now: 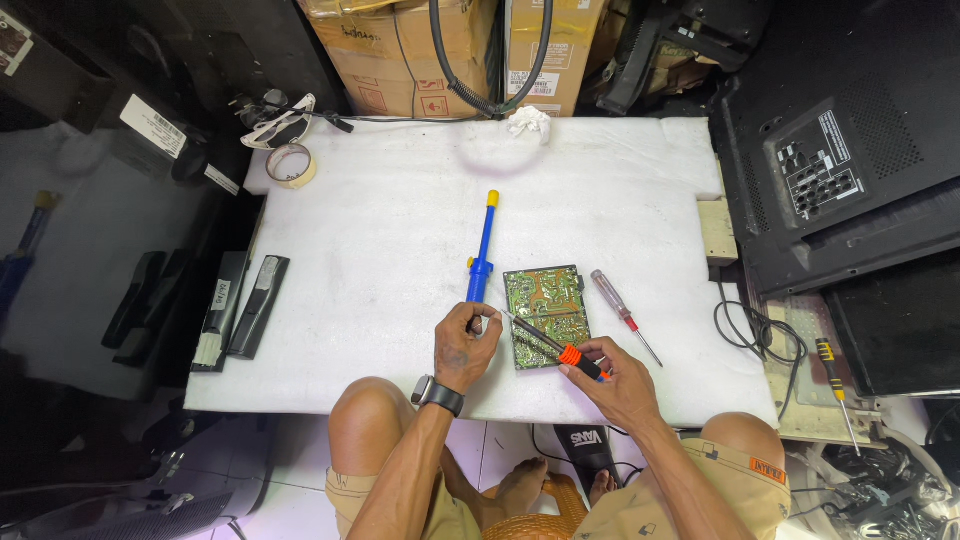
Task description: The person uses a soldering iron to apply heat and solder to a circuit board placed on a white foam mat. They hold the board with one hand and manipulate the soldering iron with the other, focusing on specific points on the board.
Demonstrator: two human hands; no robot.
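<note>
While right hand (622,378) grips soldering iron (560,350) | brown cartons (400,50) behind

Brown cardboard boxes (400,50) behind white mat (400,200)

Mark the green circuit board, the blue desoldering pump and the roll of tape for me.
green circuit board (545,300): head view, middle of its upper half.
blue desoldering pump (486,235): head view, blue barrel.
roll of tape (291,166): head view, its rim.

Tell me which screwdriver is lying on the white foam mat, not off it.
The red-handled screwdriver, lying just right of the green circuit board on the white foam mat. The yellow-and-black screwdriver lies off the mat's right edge, among cables.
</note>
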